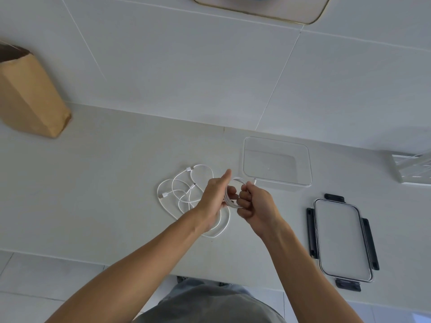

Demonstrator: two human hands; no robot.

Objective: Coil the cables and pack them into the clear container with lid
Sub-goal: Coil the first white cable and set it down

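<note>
Head view looked down on a pale tabletop (98, 187) whose near edge ran across the lower frame, with tiled floor below it and a white tiled wall behind. A brown paper bag (30, 94) stood at the far left, partly cut off by the frame edge. A gold-rimmed tray (310, 18) was cropped at the top, and a clear acrylic object (412, 169) was cropped at the right; what either was could not be told. Open tabletop lay to the left of the cables and in front of the bag.

The clear container (277, 159) sat open near the wall, just beyond the hands. Its lid (342, 241), with dark latches, lay flat well to the right, close to the near edge.

Loose white cables (184, 187) sprawled in loops left of the container, partly hidden under the left forearm. The left hand (214, 194) held a small coil of cable (233, 194), thumb raised, fingers curled through the loops. The right hand (254, 203) was closed in a fist around the same coil, its connector end poking out towards the container.
</note>
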